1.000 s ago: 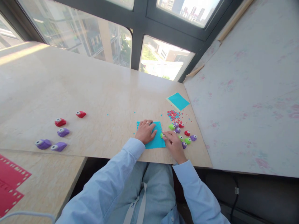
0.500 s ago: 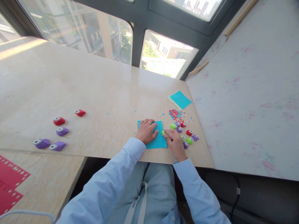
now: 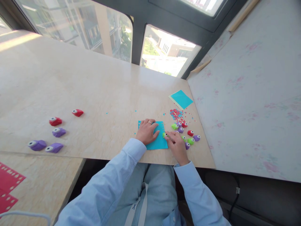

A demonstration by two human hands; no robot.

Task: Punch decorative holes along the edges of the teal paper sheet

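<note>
Dark-framed window [image 3: 138, 40], pale floral-patterned wall [image 3: 254, 100], black cable [image 3: 233, 202]

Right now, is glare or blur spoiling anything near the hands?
Head view: window pane partly blown out, sun streak far left on the table; blue sheet under the left hand free of glare; green punch in the right hand small, its detail soft.

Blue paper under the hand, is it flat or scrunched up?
Flat: the blue paper lies smooth and straight-edged under the left hand.
</note>
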